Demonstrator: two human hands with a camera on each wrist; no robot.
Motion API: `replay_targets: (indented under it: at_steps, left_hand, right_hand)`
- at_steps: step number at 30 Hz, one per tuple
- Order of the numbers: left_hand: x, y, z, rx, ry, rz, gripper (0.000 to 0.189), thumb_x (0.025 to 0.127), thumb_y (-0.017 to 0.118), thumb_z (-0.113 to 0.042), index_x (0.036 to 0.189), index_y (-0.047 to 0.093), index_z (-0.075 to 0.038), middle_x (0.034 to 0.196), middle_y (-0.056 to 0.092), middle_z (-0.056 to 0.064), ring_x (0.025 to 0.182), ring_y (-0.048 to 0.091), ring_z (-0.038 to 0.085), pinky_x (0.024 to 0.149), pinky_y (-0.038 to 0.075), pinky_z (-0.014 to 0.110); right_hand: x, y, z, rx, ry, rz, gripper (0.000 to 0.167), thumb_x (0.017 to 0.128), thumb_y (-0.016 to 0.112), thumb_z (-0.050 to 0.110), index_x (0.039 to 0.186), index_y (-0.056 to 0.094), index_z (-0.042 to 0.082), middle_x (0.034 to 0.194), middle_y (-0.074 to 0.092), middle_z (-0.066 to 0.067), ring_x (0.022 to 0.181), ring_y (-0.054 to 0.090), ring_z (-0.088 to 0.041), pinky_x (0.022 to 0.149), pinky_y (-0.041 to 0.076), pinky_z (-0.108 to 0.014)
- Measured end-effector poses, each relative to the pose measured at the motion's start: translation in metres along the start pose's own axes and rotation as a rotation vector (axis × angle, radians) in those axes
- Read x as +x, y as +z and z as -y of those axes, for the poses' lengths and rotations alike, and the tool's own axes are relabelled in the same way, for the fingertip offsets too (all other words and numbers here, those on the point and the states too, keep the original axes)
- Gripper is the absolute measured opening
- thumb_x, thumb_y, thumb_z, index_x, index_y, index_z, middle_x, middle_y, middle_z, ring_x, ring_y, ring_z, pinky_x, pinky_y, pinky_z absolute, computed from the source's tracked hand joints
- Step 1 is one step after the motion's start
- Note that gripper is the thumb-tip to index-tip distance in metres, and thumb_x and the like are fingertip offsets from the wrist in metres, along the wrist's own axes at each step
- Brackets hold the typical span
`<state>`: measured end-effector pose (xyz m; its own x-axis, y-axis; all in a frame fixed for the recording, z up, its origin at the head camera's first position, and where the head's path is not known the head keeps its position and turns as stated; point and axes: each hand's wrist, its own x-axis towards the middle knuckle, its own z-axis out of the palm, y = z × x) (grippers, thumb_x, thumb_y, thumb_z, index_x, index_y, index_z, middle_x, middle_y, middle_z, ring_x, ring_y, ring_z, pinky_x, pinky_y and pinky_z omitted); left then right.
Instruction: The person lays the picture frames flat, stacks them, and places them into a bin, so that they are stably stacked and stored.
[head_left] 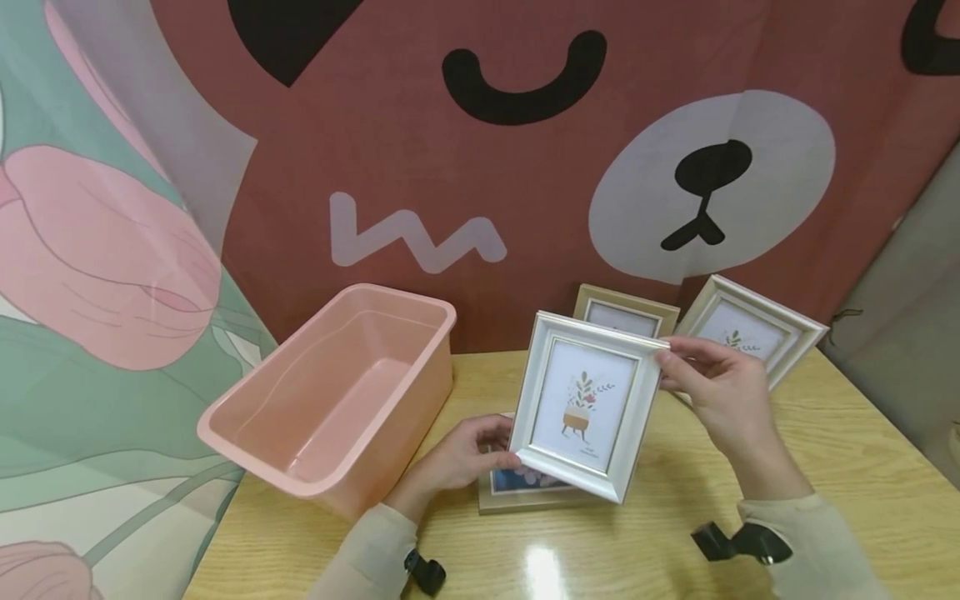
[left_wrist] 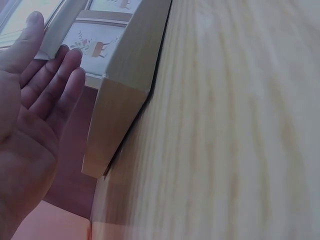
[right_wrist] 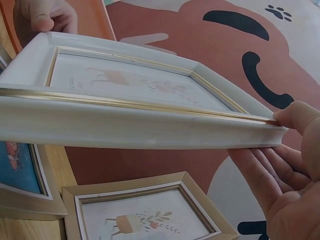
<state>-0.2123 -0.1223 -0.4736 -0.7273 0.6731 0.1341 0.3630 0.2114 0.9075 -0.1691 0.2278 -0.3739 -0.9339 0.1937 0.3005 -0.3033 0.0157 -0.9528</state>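
Observation:
A white picture frame (head_left: 585, 408) with a thin gold inner edge and a potted-plant print is held up, tilted, above the table. My left hand (head_left: 457, 457) holds its lower left corner, thumb at the front and fingers behind. At the upper right corner, my right hand (head_left: 723, 400) pinches the frame between thumb and fingers, as the right wrist view also shows. Beneath it lies a tan frame (head_left: 525, 502) with a blue floral picture, partly hidden. Behind stand a tan frame (head_left: 626, 293), partly covered, and a pale frame (head_left: 780, 354) partly behind my right hand.
A pink plastic tub (head_left: 412, 408) stands on the wooden table (head_left: 847, 467), left of my left hand. A curtain (head_left: 525, 167) printed with a bear face hangs behind the table. My wrists wear black camera mounts (head_left: 742, 543).

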Motion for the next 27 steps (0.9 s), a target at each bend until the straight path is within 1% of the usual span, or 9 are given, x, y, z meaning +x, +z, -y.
replay_targets:
  at_steps: [3,7,10,13,18,22,27]
  left_hand:
    - [-0.002,-0.001,-0.002,-0.001,-0.012,-0.002,0.049,0.098,0.080,-0.013,0.143,0.065,-0.002,0.119,0.075,0.018,0.101,0.067,0.006,0.094,0.059,0.028]
    - [-0.005,-0.003,-0.003,-0.017,-0.012,-0.010,0.054,0.098,0.079,-0.010,0.147,0.058,-0.001,0.121,0.074,0.020,0.103,0.068,0.007,0.094,0.059,0.029]
    - [-0.006,-0.004,-0.004,-0.020,0.015,-0.016,0.054,0.099,0.078,-0.008,0.147,0.056,0.001,0.119,0.074,0.023,0.102,0.069,0.007,0.093,0.060,0.032]
    - [-0.008,-0.004,-0.004,-0.021,0.033,-0.022,0.052,0.098,0.078,-0.006,0.145,0.056,0.002,0.117,0.074,0.024,0.101,0.069,0.007,0.092,0.060,0.033]
    - [-0.011,-0.004,-0.005,-0.001,0.034,-0.048,0.052,0.097,0.079,-0.006,0.143,0.058,0.002,0.115,0.075,0.023,0.099,0.068,0.005,0.092,0.059,0.029]
    - [-0.013,-0.005,-0.004,0.033,0.065,-0.070,0.052,0.096,0.079,-0.005,0.144,0.058,0.005,0.114,0.076,0.023,0.099,0.069,0.007,0.094,0.059,0.028]
    - [-0.016,-0.006,-0.005,0.061,0.099,-0.071,0.053,0.100,0.075,-0.007,0.147,0.057,0.009,0.119,0.077,0.024,0.102,0.070,0.011,0.096,0.060,0.029]
  right_hand:
    - [0.000,0.000,0.000,0.008,-0.010,0.003,0.016,0.097,0.079,0.003,0.102,0.082,0.018,0.089,0.080,0.008,0.069,0.076,-0.006,0.070,0.064,-0.022]
    - [0.001,0.000,0.000,0.019,-0.008,0.005,0.016,0.097,0.078,0.002,0.101,0.082,0.018,0.090,0.081,0.008,0.069,0.075,-0.005,0.070,0.064,-0.021]
    - [0.001,-0.001,0.001,0.028,0.004,0.008,0.014,0.097,0.079,0.004,0.102,0.082,0.016,0.090,0.081,0.007,0.069,0.075,-0.006,0.071,0.064,-0.021]
    - [0.000,-0.002,0.001,0.001,0.019,0.019,0.011,0.098,0.079,0.007,0.103,0.082,0.017,0.090,0.080,0.007,0.070,0.076,-0.007,0.072,0.065,-0.022]
    - [-0.001,-0.004,0.002,-0.066,0.038,0.045,0.011,0.099,0.079,0.011,0.107,0.081,0.018,0.092,0.080,0.007,0.073,0.077,-0.007,0.075,0.065,-0.022]
    - [-0.001,-0.003,0.001,-0.065,0.043,0.057,0.012,0.100,0.078,0.010,0.109,0.081,0.017,0.093,0.081,0.007,0.075,0.078,-0.009,0.077,0.065,-0.022]
    - [-0.001,-0.004,0.000,-0.072,0.047,0.053,0.010,0.101,0.077,0.012,0.108,0.080,0.018,0.093,0.080,0.008,0.074,0.078,-0.008,0.079,0.065,-0.021]
